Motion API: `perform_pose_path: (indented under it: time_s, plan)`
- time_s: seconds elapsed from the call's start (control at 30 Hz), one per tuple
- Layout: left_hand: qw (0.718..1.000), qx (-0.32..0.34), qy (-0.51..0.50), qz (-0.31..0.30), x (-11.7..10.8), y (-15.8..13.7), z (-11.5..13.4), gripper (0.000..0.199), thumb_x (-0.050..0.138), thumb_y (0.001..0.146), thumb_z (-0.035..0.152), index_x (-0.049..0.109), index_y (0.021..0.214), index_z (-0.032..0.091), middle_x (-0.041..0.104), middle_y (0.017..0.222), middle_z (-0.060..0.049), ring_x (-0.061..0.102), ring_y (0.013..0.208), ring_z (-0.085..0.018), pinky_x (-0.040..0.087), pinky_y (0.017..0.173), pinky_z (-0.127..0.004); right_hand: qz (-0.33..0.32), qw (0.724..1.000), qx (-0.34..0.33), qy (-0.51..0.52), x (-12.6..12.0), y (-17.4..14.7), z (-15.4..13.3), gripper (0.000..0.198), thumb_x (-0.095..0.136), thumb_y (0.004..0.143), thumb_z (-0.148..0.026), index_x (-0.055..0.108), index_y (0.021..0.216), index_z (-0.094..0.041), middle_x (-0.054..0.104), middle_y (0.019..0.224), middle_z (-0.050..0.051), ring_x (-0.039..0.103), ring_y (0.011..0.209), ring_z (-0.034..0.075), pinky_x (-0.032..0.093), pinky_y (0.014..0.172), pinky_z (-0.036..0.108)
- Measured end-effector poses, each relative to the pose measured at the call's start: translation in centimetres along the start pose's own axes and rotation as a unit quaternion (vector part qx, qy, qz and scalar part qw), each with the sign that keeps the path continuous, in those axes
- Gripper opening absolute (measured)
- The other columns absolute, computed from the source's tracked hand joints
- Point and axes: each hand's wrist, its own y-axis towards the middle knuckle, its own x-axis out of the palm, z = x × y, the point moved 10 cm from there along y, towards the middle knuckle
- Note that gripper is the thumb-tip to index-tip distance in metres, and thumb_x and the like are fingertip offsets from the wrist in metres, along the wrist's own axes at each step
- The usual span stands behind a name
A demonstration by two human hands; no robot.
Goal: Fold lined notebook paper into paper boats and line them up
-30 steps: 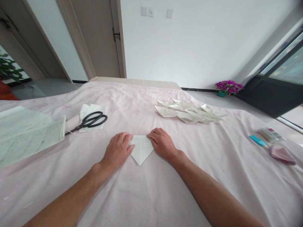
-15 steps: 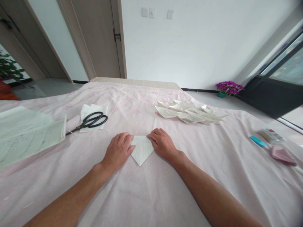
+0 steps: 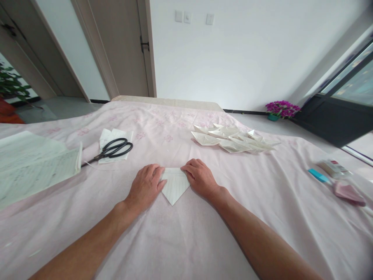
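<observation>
A folded sheet of lined paper [image 3: 175, 184] lies on the pink cloth with its point toward me and a straight fold at the far edge. My left hand [image 3: 148, 182] grips the paper's left corner, thumb resting on its face and fingers curled at the far edge. At the opposite corner, my right hand [image 3: 200, 175] has its fingers closed on the paper and pressed down. Beyond my right hand sit several folded paper boats [image 3: 233, 138] in a cluster.
Black-handled scissors [image 3: 116, 148] rest on small paper pieces [image 3: 112, 136] at left, their blades partly under a stack of written sheets [image 3: 37, 167]. At right lie a blue object [image 3: 318, 175], a clear packet [image 3: 334, 168] and a pink item [image 3: 349, 192]. Pink cloth [image 3: 180, 241] covers the surface.
</observation>
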Motion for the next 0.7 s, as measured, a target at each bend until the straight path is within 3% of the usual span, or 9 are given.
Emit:
perform_pose_path:
  time_s: [0.7]
  plan:
    - [1.000, -0.001, 0.002, -0.003, 0.10, -0.01, -0.02, 0.034, 0.063, 0.087, 0.024, 0.057, 0.119, 0.016, 0.059, 0.117, -0.012, 0.055, 0.109, -0.028, 0.047, 0.096, -0.046, 0.007, 1.000, -0.004, 0.005, 0.05, 0.01, 0.03, 0.022, 0.050, 0.095, -0.015, 0.069, 0.104, -0.022, 0.061, 0.097, 0.007, 0.053, 0.092, 0.019, 0.044, 0.083, 0.032]
